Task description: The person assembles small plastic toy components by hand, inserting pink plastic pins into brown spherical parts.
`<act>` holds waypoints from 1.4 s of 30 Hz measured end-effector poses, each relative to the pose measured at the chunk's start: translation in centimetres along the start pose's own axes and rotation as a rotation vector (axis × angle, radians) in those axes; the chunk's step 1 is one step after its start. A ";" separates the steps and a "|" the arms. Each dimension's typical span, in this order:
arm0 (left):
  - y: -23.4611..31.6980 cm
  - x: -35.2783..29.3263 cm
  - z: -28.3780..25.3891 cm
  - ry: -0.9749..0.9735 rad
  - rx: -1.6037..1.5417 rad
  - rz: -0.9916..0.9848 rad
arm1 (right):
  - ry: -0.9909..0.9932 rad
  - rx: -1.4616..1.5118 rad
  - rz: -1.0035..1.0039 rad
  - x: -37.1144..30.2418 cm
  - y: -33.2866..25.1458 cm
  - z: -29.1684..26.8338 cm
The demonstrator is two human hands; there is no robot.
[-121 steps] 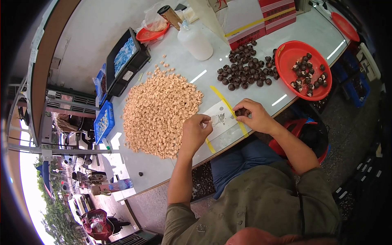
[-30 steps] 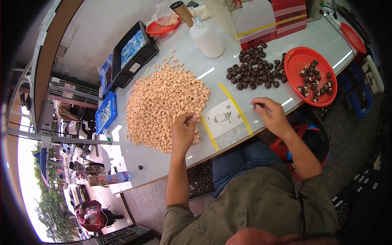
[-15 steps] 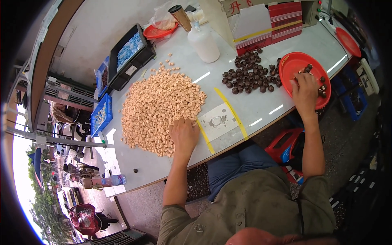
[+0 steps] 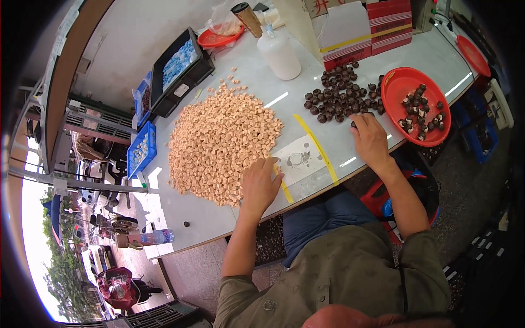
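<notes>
My left hand is at the right edge of a big heap of small beige pieces, beside a white card taped down with yellow strips. Its thumb stands apart from the fingers, and I see nothing held. Beyond the card, my right hand is low over the table, fingers bent together on a small dark brown ball at the fingertips. Just past it lies a cluster of similar dark balls. A red plastic dish to the right holds several dark balls with whitish patches.
A white pump bottle stands behind the heap. Far left are a black crate with blue contents and a blue tray. Red and white boxes stand at the back. A water bottle lies near the left table edge.
My right hand has left the red dish and moved left to the table near the dark balls. My left hand has shifted right, off the heap toward the card, its thumb now spread.
</notes>
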State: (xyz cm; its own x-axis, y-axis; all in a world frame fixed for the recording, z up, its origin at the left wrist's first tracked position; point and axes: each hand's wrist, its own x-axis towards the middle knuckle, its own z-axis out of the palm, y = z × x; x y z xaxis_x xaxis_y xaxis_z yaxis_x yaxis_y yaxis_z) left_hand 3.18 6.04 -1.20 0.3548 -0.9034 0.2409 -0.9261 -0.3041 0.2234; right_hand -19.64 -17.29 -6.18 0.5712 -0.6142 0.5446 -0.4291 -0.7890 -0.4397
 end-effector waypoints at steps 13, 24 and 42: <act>-0.5 0.6 1.1 -0.085 -0.093 -0.010 | -0.569 1.382 0.572 -1.4 -3.2 0.6; -0.9 0.9 1.5 -0.043 -0.134 -0.056 | -0.499 1.465 0.468 -2.2 -2.8 1.6; 1.9 4.3 1.2 -0.162 -0.301 -0.012 | -0.531 1.326 0.449 -2.7 -2.9 2.2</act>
State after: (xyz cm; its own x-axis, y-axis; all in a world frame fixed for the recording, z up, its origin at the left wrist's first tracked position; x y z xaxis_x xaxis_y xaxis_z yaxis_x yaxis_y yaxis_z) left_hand 2.80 1.26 -0.86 0.3180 -0.9439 0.0893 -0.8340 -0.2338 0.4998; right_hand -18.36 -13.35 -7.96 0.8734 -0.4870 0.0042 0.1308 0.2263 -0.9652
